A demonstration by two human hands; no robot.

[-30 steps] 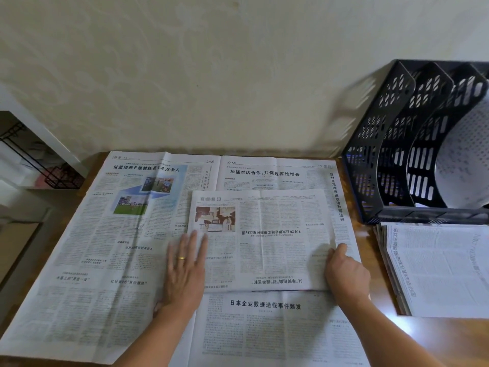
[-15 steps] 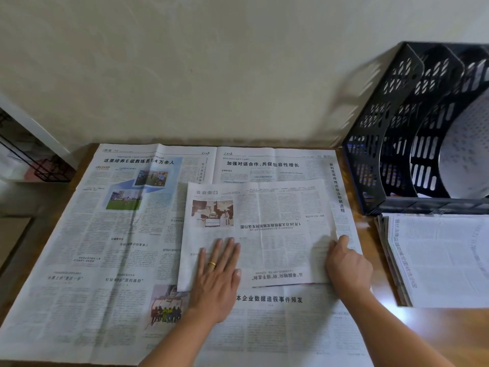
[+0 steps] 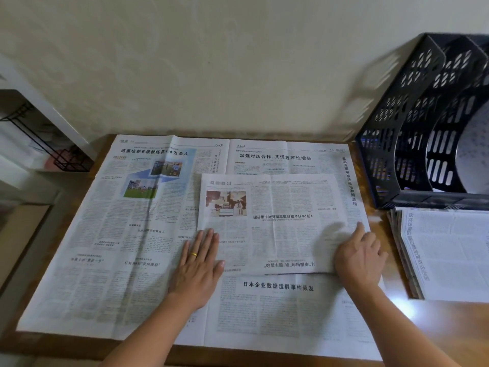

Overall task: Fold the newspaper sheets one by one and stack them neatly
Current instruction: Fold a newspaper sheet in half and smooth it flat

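On the open sheets, left hand (image 3: 197,263) flat, right hand (image 3: 361,256) curled, both pressing the folded newspaper (image 3: 272,221); stacking likely follows.

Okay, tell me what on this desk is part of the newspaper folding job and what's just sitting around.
Part of the job:
folded newspaper sheet
large open newspaper spread
stack of newspapers at right
left hand, right hand

Just lying about:
black perforated plastic file rack
black wire rack
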